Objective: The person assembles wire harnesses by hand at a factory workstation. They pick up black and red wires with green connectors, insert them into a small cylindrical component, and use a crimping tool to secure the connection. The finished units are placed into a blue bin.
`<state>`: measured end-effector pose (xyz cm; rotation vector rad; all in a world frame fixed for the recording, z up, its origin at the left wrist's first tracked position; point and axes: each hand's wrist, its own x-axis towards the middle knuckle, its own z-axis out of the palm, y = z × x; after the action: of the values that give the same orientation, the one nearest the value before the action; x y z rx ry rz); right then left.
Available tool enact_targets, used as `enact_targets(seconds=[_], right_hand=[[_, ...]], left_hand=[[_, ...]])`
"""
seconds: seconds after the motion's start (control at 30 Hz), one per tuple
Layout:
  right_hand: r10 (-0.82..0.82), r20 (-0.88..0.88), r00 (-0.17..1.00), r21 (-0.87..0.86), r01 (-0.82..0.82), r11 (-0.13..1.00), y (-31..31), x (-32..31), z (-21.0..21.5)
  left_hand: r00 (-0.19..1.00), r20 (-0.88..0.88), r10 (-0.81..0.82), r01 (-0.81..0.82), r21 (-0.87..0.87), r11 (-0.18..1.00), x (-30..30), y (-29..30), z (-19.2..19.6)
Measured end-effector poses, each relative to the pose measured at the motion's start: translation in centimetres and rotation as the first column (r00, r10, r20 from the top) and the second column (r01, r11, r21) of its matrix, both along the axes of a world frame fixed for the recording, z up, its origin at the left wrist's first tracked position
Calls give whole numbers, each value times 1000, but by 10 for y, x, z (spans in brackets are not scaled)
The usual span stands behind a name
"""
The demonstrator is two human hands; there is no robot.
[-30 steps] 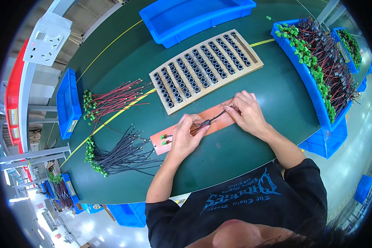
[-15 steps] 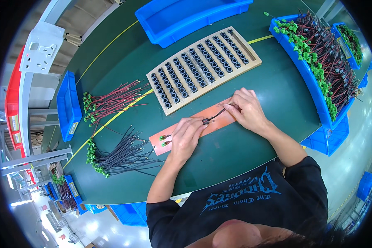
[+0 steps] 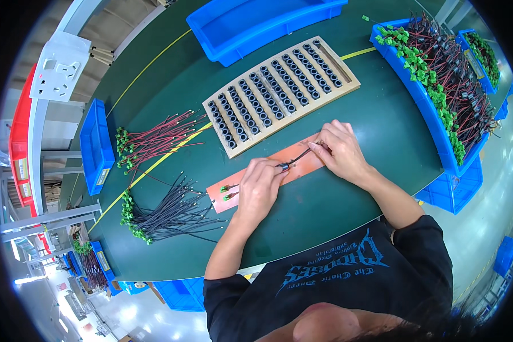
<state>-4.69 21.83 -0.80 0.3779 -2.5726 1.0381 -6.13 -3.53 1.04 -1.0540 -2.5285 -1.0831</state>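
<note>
An orange strip-shaped board (image 3: 303,171) lies on the green table in front of me. Over its middle my left hand (image 3: 259,189) is closed, fingertips pinched at a small black ferrite core (image 3: 283,167). Dark wires (image 3: 300,156) run from the core toward the right, where my right hand (image 3: 343,153) has their ends between thumb and fingers. Two green connectors (image 3: 227,192) poke out on the other side of my left hand, above the board's left part. My fingers hide the stretch of wire between connectors and core.
Beyond the board stands a wooden tray (image 3: 239,149) with rows of black ring cores. At left lie bundles of red wires (image 3: 164,132) and black wires (image 3: 168,212) with green connectors. Blue bins stand at left (image 3: 97,147), back (image 3: 262,35) and right (image 3: 407,102), the right one full of wire assemblies.
My left hand has shifted very slightly to the right and the core between the hands has turned a little. My right hand keeps its place on the wire ends.
</note>
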Motion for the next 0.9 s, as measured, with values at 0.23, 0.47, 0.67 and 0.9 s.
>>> enact_targets(seconds=[0.23,0.47,0.67,0.9], right_hand=[[1,92,996,-1,0,1000,5,0,2],[27,127,992,3,-27,1000,10,-2,2],[41,117,992,-16,-39,999,13,-3,2],[40,112,993,-49,-35,998,11,-1,3]], left_hand=[[984,172,45,-60,82,995,0,0,-4],[974,206,92,-105,53,993,3,3,-7],[983,150,105,-113,46,992,3,6,-12],[991,99,88,-93,52,994,3,8,-15]])
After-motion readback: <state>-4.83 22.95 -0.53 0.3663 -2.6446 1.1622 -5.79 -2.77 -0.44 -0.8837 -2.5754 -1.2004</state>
